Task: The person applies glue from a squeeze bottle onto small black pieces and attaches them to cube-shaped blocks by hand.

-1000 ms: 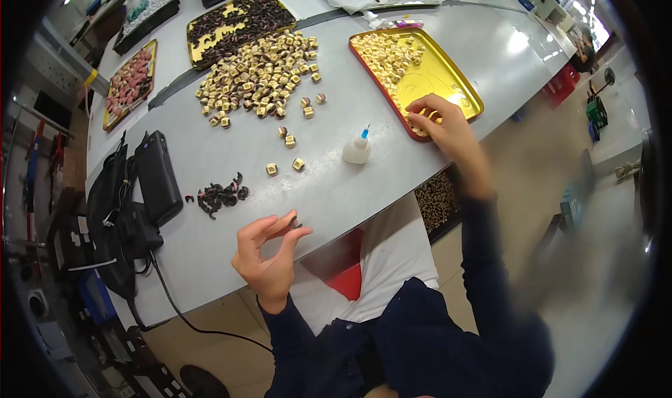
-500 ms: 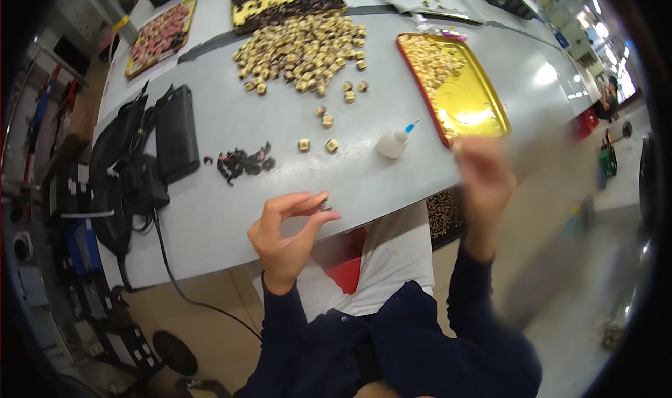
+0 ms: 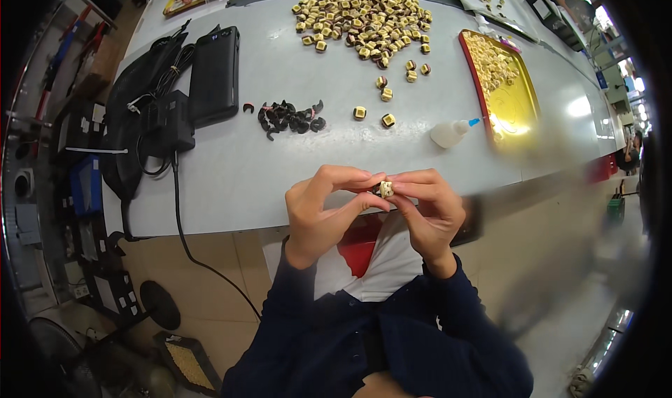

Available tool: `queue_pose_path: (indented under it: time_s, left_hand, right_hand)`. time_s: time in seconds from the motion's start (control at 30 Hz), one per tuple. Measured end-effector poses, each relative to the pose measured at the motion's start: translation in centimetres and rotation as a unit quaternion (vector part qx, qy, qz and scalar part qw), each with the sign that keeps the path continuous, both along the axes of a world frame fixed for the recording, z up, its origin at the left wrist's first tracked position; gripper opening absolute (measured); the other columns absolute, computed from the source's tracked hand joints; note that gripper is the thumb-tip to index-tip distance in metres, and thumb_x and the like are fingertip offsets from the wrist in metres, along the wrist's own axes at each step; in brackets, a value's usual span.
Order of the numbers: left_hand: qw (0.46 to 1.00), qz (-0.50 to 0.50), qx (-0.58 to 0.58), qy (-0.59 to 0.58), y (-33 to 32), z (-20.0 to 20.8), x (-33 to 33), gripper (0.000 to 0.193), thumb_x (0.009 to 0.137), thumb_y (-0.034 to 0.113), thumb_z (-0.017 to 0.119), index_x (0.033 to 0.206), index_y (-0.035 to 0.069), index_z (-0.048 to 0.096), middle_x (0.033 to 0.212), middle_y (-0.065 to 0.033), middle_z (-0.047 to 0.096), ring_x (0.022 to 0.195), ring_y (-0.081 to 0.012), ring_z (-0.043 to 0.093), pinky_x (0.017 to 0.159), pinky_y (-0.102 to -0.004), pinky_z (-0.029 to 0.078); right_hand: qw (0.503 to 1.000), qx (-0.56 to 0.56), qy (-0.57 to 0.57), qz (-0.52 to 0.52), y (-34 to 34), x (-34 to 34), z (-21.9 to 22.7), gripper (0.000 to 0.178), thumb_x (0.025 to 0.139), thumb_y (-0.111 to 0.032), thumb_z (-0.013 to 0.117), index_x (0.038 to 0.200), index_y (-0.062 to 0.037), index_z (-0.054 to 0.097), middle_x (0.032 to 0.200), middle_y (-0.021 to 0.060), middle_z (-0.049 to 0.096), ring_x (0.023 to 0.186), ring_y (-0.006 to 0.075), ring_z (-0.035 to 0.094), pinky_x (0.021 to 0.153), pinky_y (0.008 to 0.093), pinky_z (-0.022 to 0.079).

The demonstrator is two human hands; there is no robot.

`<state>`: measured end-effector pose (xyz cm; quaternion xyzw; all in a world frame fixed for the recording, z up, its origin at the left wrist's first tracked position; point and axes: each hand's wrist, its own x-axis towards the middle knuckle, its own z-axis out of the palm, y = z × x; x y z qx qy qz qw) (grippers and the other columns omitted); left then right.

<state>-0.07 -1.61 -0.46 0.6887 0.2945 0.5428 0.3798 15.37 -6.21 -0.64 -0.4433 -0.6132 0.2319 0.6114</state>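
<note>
Our left hand (image 3: 323,205) pinches a dark piece (image 3: 376,189), our right hand (image 3: 430,209) a cream piece (image 3: 387,189), both grips narrow, the two seemingly touching above the near edge of the table (image 3: 231,181). A slack pinch could drop either! The pair runs left to right, dark end left. Beyond sits a bottle (image 3: 448,134).

bottle (image 3: 448,135) beyond right hand (image 3: 435,212), passage leftward

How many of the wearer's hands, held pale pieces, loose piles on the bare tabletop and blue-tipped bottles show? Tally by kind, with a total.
Hands: 2 (left hand, right hand)
Held pale piece: 1
Loose piles: 2 (yellow-and-brown pile, black pile)
Blue-tipped bottle: 1
Total: 6
</note>
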Motion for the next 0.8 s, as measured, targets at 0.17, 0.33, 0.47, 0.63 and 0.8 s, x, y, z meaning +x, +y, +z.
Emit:
queue_pose_path:
  time_s: [0.17,0.33,0.47,0.63,0.8]
  left_hand:
    - [1.0,0.016,0.003,-0.024,0.1,-0.2,0.1,0.032,0.066,-0.006,0.074,0.089,-0.001,0.052,0.079,-0.0145,0.068,0.075,-0.0183,0.067,0.067,-0.0263,0.053]
    - [0.992,0.017,0.125,0.003,0.8,0.0,0.6,0.028,0.063,-0.003,0.076,0.086,0.001,0.062,0.081,-0.015,0.068,0.07,-0.0208,0.067,0.06,-0.0249,0.052]
    - [0.993,0.013,0.117,0.018,0.4,0.4,0.2,0.028,0.062,0.001,0.075,0.088,0.004,0.066,0.085,-0.0097,0.067,0.074,-0.0207,0.066,0.06,-0.0271,0.052]
    - [0.98,-0.026,0.18,0.08,0.7,0.9,-0.1,0.034,0.06,0.008,0.074,0.093,0.006,0.066,0.096,-0.01,0.067,0.091,-0.0241,0.063,0.072,-0.0341,0.048]
    - [0.967,0.177,0.127,0.133,2.3,1.8,-1.4,0.026,0.065,0.003,0.072,0.09,0.0,0.066,0.1,-0.0112,0.065,0.089,-0.0282,0.061,0.071,-0.0303,0.048]
  right_hand:
    - [0.999,-0.022,-0.008,0.023,-0.1,0.0,0.2,0.022,0.072,0.013,0.064,0.093,0.0041,0.063,0.091,0.0162,0.063,0.081,0.0203,0.063,0.071,0.0275,0.052]
    - [0.947,-0.182,0.226,0.139,0.1,0.7,0.7,0.022,0.078,0.008,0.062,0.099,0.0068,0.058,0.095,0.0147,0.062,0.088,0.0176,0.061,0.078,0.0269,0.049]
    - [0.875,-0.342,0.291,0.178,0.3,1.2,2.6,0.022,0.079,0.004,0.064,0.1,0.0065,0.057,0.096,0.0131,0.062,0.09,0.017,0.06,0.081,0.0267,0.048]
    - [0.868,-0.339,0.312,0.187,0.0,1.4,2.3,0.024,0.077,0.003,0.066,0.1,0.0063,0.059,0.095,0.0116,0.061,0.09,0.0149,0.059,0.08,0.0263,0.047]
    - [0.968,-0.212,0.112,0.074,1.4,1.9,2.0,0.022,0.074,0.005,0.066,0.096,0.0044,0.063,0.091,0.0094,0.061,0.082,0.0136,0.057,0.074,0.0235,0.045]
